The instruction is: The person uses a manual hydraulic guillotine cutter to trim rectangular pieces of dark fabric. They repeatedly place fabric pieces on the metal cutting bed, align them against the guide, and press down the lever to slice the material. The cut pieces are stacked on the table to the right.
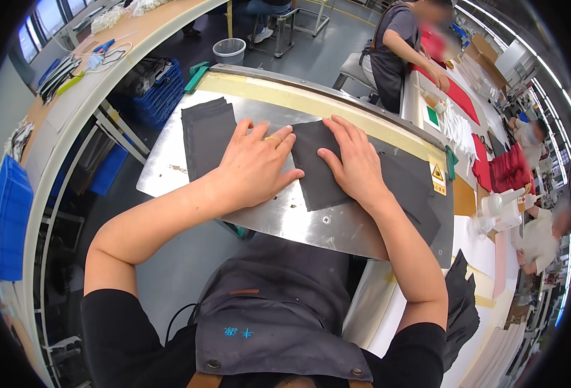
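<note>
Evidently L hand [254, 163] and R hand [355, 165], both unclenched, rest at left edge and atop the mid dk. piece [312, 169] resp., prob. steadying it on the metal plate [285, 226].

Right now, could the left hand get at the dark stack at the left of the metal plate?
Probably yes: the left hand is right beside the dark stack, and nothing visible on the metal plate stands between them.
</note>
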### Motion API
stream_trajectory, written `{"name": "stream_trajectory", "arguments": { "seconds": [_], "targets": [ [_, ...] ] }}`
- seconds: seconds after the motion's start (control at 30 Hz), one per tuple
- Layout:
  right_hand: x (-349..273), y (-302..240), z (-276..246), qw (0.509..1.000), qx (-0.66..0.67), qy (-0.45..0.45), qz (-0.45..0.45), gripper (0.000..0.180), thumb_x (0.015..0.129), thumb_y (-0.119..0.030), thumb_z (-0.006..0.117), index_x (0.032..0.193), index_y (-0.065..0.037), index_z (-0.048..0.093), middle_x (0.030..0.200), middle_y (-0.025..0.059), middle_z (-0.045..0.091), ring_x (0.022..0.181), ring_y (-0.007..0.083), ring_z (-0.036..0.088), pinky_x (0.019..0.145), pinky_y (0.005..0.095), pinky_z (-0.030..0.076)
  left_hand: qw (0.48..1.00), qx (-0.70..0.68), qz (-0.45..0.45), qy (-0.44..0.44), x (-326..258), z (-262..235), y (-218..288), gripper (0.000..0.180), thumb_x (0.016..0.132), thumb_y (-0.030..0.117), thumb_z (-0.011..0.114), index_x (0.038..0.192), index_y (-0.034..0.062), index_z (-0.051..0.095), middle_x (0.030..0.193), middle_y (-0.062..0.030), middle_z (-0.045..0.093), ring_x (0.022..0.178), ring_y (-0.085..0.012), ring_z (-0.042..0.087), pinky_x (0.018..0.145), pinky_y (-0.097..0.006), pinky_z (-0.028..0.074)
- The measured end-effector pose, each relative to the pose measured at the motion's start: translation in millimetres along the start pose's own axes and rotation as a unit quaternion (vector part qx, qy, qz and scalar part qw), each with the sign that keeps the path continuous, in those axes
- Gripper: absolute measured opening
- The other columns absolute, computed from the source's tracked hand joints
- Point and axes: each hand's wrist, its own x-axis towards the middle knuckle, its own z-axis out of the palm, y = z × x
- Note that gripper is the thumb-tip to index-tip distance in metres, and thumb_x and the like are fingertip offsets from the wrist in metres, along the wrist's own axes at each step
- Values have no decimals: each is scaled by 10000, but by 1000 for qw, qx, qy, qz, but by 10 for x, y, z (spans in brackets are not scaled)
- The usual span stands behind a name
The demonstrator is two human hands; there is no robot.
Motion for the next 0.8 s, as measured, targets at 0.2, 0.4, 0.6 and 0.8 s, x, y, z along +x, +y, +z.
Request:
{"name": "stream_trajectory", "arguments": {
  "seconds": [0.2,0.4,0.6,0.8],
  "targets": [
    [-28,-3,10,1000,4,6,13,555,909,-278,687,1395,-86,502,1419,114,521,1304,295,492,967,424,475,998,-37,-51,3,68,-122,-40,441,921,419,642,1086,12,679,1156,-123,680,1132,-313,587,982,-440,383],
    [59,-26,-37,992,107,-13,62,621,847,-193,749,1402,-93,489,1194,82,616,1094,272,590,891,373,498,980,-142,-137,-23,267,-70,-142,331,876,342,714,873,13,678,935,-164,686,975,-332,643,863,-437,482],
    [88,-18,-54,976,195,7,100,706,783,-135,802,1411,-104,481,1105,67,643,867,213,630,782,362,526,963,-210,-164,-42,395,55,-199,246,865,266,724,844,28,667,836,-146,688,841,-329,667,744,-448,520],
    [110,123,21,968,227,25,105,755,770,-108,816,1441,-91,471,1028,45,678,736,132,588,693,295,517,955,-233,-183,-6,456,82,-189,247,866,261,723,820,27,656,763,-105,693,726,-278,672,660,-400,512]
  ]
}}
